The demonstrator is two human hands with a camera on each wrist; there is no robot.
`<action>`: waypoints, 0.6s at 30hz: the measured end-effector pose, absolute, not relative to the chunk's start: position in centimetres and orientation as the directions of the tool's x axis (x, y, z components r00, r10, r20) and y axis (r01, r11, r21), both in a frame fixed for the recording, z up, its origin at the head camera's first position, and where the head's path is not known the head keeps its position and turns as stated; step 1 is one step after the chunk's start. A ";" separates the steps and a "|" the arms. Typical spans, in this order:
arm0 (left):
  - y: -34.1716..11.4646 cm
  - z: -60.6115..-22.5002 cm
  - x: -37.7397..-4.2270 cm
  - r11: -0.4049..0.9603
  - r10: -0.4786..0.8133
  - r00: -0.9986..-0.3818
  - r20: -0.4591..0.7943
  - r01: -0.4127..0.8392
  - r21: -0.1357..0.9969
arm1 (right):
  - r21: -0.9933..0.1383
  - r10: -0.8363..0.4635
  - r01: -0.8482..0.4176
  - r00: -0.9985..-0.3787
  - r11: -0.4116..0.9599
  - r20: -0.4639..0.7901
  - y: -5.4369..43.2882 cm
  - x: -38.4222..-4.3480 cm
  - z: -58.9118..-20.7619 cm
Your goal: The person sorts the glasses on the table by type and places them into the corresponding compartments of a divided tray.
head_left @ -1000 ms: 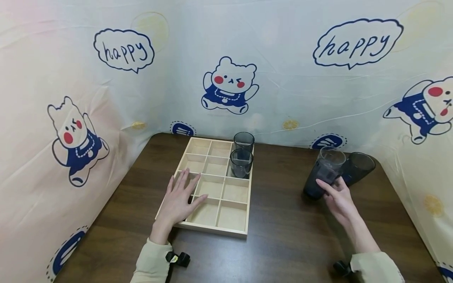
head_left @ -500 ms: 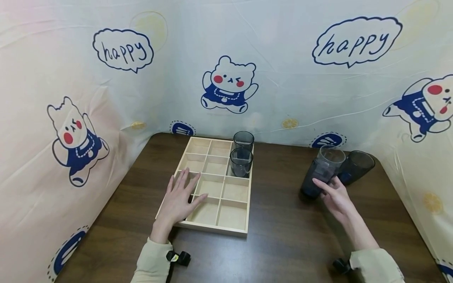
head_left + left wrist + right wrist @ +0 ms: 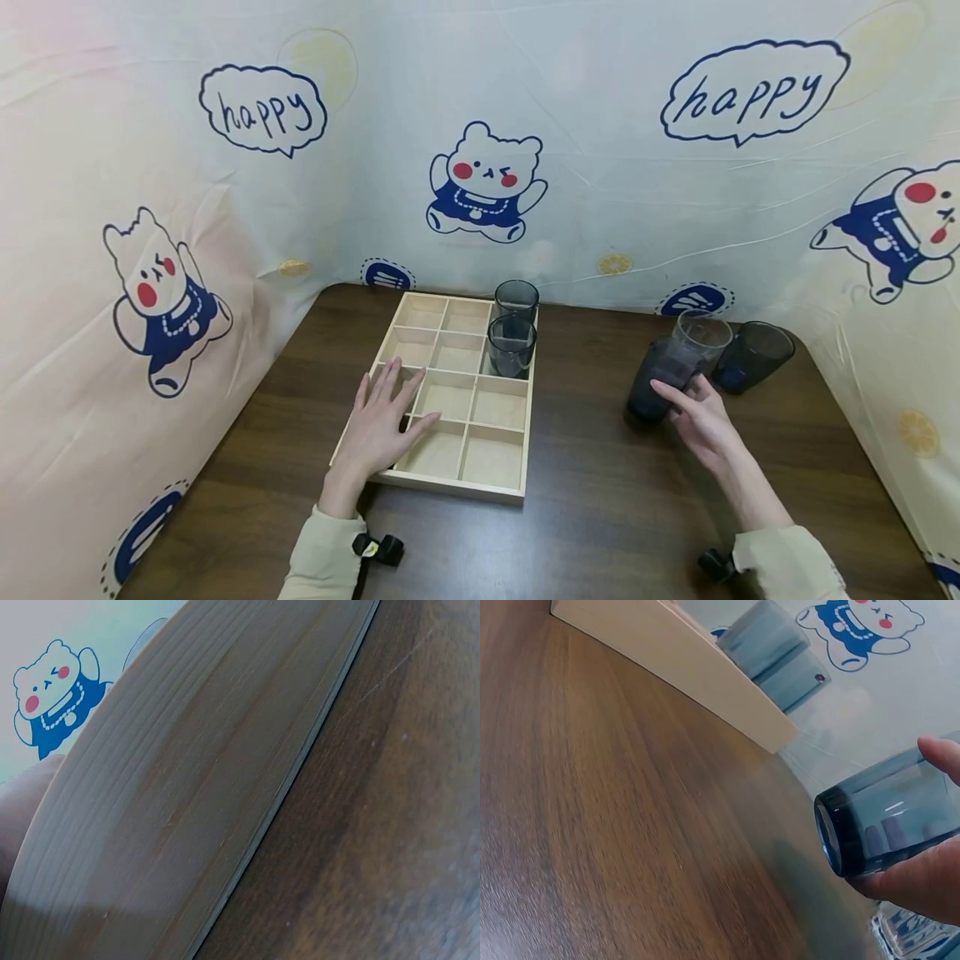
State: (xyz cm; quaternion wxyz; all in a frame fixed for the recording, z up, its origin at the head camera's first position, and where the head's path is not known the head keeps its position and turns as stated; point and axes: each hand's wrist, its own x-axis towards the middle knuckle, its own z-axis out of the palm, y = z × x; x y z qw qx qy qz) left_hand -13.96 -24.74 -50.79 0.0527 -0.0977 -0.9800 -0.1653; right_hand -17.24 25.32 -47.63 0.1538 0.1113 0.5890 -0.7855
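Note:
My right hand (image 3: 703, 421) grips a dark grey drinking glass (image 3: 654, 387), thumb on the near side; its thick base shows in the right wrist view, where the glass (image 3: 889, 814) points left. Right behind it stands a clear glass (image 3: 705, 333), partly covered in the head view. Fingers spread, my left hand (image 3: 378, 425) rests on the left side of a divided wooden tray (image 3: 450, 486). The left wrist view is mostly filled by the tray's side wall (image 3: 172, 772). Two dark glasses, a front one (image 3: 512, 350) and a back one (image 3: 517, 296), stand in the tray's far right compartments.
Another dark glass (image 3: 753, 358) stands at the table's back right, close to the clear one. A brown wooden table (image 3: 592, 467) lies under everything. Printed cloth (image 3: 600, 192) hangs along the table's back and sides.
My right hand has moved a little left with the dark glass, away from the clear glass and the other dark glass. The left hand and tray have stayed in place.

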 end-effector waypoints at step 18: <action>-24.8 -50.9 -14.0 0.925 0.172 -0.975 0.138 0.208 0.319 | -0.906 -0.123 0.337 -0.941 -0.255 -0.315 22.0 -16.9 -47.3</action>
